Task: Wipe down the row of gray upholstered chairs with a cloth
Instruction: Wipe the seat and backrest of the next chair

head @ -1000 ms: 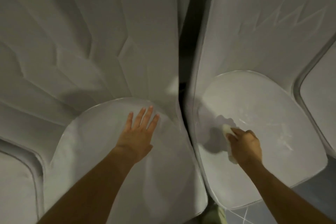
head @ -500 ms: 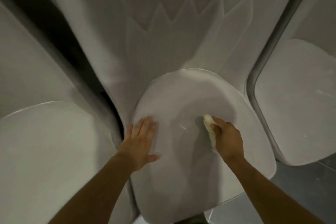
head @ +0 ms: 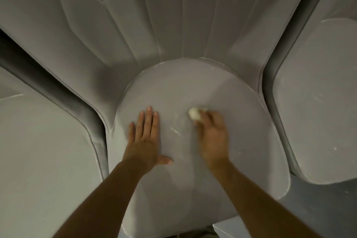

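Note:
A gray upholstered chair with a rounded seat (head: 193,87) and a fluted, petal-shaped back fills the middle of the head view. My left hand (head: 144,139) lies flat on the seat's left part, fingers straight and together, thumb out to the right. My right hand (head: 212,137) grips a small bunched pale yellow cloth (head: 195,113) and presses it onto the seat just right of centre. Only the cloth's front end shows past my fingers. Faint pale streaks mark the seat between my hands.
Another gray chair seat (head: 44,150) sits close on the left and a third gray chair seat (head: 318,102) on the right, each split from the middle chair by a dark narrow gap. Gray floor (head: 313,205) shows at the lower right.
The view has swung right, so the chair under the cloth is now centred. My left hand left the left-hand seat and now lies on the same seat as my right hand. The cloth stays gripped.

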`<state>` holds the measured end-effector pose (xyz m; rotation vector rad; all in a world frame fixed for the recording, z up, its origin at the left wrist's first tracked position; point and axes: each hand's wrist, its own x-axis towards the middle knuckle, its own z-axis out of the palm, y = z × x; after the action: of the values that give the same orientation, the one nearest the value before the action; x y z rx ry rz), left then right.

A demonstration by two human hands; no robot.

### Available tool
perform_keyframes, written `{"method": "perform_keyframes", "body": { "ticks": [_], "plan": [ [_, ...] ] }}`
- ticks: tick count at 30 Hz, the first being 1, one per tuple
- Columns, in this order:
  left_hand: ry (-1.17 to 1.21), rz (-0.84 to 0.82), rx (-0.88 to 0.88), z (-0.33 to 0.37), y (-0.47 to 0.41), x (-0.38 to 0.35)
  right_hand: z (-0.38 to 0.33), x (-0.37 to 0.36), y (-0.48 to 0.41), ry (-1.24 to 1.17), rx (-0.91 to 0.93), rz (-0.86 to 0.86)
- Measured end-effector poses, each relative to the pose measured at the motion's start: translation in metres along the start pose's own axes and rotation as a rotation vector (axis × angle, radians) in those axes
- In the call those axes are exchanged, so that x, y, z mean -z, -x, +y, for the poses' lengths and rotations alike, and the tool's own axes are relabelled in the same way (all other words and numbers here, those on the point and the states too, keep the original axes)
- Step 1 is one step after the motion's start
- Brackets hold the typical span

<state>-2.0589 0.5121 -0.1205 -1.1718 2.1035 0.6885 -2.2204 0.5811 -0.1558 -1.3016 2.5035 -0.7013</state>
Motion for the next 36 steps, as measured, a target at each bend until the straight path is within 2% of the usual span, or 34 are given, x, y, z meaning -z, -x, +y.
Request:
{"method": "perform_keyframes", "body": {
  "ticks": [3,6,11,14,19,24,27,29,33,36],
  "plan": [
    [-0.011,0.007,-0.014,0.003,0.003,-0.001,-0.003,-0.001,0.016,-0.061,0.105,-0.07],
    [-0.016,-0.023,-0.037,0.01,0.013,-0.007,0.013,0.022,0.005,-0.061,0.119,-0.019],
    [-0.022,-0.133,-0.017,0.028,0.011,-0.02,0.073,0.054,-0.006,0.058,-0.037,0.068],
    [-0.035,-0.159,0.001,0.03,0.003,-0.022,0.05,0.028,0.032,0.022,0.039,0.05],
    [-0.055,-0.084,-0.021,0.031,0.009,-0.024,-0.01,0.0,0.083,-0.034,0.18,-0.028],
    [-0.111,-0.103,-0.134,0.022,0.023,-0.031,0.034,0.042,0.061,-0.006,0.04,0.096],
    [-0.142,-0.119,-0.141,0.02,0.024,-0.036,0.077,0.069,0.059,0.083,-0.124,0.132],
    [-0.148,-0.138,-0.13,0.022,0.022,-0.038,0.085,0.062,0.074,0.123,-0.16,0.151],
    [-0.139,-0.121,-0.108,0.023,0.02,-0.041,0.028,0.01,0.114,-0.009,-0.081,0.12],
    [-0.114,-0.114,-0.116,0.024,0.023,-0.039,-0.003,0.004,0.124,-0.086,-0.029,0.084]
  ]
}}
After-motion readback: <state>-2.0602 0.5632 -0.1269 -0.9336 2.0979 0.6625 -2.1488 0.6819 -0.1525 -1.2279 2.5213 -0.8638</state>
